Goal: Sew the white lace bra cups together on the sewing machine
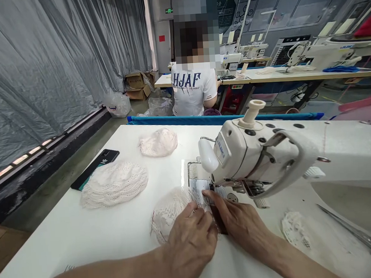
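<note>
A white lace fabric piece (167, 211), rounded like a cup with reddish thread at its edge, lies at the needle area of a white JUKI sewing machine (236, 152). My left hand (193, 235) is closed on its near right side, the fingers bent into the lace. Beside it, my right hand (240, 217) reaches in below the machine head. Its index finger stretches flat along the lace near the presser foot, while its other fingers are mostly hidden. A dark brown strip (218, 221) shows between the hands. The needle itself cannot be made out.
Stacked lace pieces (114, 183) lie partly over a dark phone (109, 155), left of another pale piece (159, 142). Scissors (348, 225) and a lace scrap (294, 228) are at right. Ahead, beyond a blue bar (222, 119), a person (191, 88) sits at another machine table.
</note>
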`<state>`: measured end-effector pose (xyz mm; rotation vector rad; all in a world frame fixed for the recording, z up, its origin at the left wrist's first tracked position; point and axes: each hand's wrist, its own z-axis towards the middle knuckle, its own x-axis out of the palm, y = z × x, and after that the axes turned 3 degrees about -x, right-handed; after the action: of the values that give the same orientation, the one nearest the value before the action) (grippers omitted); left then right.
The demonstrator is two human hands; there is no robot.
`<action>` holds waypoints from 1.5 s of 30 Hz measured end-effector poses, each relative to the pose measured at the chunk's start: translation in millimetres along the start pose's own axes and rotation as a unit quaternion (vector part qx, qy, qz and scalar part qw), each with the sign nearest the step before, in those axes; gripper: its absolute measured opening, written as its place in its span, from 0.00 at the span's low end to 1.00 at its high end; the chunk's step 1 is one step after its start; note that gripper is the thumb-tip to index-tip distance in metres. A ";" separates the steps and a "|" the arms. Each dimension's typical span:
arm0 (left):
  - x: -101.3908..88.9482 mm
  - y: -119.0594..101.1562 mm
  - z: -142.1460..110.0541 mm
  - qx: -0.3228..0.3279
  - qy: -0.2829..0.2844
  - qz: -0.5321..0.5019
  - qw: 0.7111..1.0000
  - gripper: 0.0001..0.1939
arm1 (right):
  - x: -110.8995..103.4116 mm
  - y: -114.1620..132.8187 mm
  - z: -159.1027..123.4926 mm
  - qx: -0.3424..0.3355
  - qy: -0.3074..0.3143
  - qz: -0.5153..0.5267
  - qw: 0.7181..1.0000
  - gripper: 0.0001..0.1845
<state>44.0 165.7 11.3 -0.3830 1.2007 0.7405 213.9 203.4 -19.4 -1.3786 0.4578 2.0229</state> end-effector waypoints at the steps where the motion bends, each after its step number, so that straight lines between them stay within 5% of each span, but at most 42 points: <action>1: -0.3 1.2 -0.2 0.002 0.008 -0.002 1.000 0.07 | -2.2 -0.3 0.1 -0.005 0.001 0.001 1.000 0.31; 11: 4.3 22.6 6.5 -0.034 0.053 -0.085 0.994 0.06 | -30.3 -5.7 -27.6 0.001 0.000 0.154 0.988 0.24; 17: 7.7 23.6 11.0 -0.057 0.081 -0.080 0.992 0.09 | -26.4 -4.3 -27.5 -0.053 -0.060 0.123 0.989 0.17; 27: 9.7 24.4 11.1 -0.068 0.102 -0.084 0.989 0.12 | -25.2 -7.3 -30.1 -0.087 -0.049 0.119 0.988 0.20; 45: 25.8 47.8 24.2 -0.051 0.061 -0.155 0.985 0.07 | -14.3 -3.3 -31.9 -0.046 -0.068 0.052 0.995 0.22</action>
<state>32.0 222.9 0.6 -0.6929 1.1846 0.5144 241.8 182.1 -18.4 -1.2819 0.3878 2.2314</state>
